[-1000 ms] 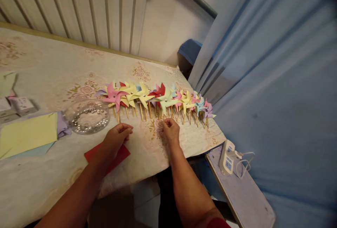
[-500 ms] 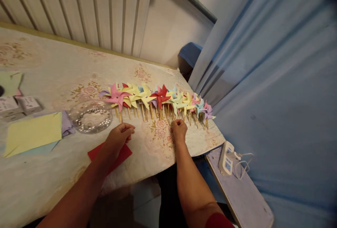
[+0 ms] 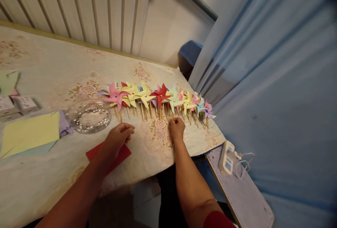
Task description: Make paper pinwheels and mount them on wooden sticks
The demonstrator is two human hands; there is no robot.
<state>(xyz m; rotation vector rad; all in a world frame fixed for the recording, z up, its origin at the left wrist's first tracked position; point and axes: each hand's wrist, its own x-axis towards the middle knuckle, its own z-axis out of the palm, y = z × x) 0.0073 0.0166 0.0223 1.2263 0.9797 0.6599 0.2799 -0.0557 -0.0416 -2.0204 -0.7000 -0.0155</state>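
Observation:
Pinwheels in several colours stand in a long row on wooden sticks, a pink one (image 3: 115, 96) at the left end and a red one (image 3: 161, 95) near the middle. My right hand (image 3: 177, 129) is closed, its fingers pinched low on the stick of a pale green pinwheel (image 3: 174, 100). The fingertips are partly hidden. Left of it, my left hand (image 3: 119, 137) is curled, thumb and fingers together, with nothing visible in it. It hovers in front of the pink pinwheel, and its wrist partly covers a red paper sheet (image 3: 123, 154).
A round clear tray (image 3: 91, 119) holds shiny metal bits. Yellow paper (image 3: 31, 133), purple paper (image 3: 64, 124) and small boxes (image 3: 25, 105) lie left. A power strip (image 3: 226, 159) sits on a low bench by the blue curtain (image 3: 276, 108).
My right hand has shifted slightly left, and the pale green pinwheel has moved left with it, closer to the red one. My left hand stays nearly still.

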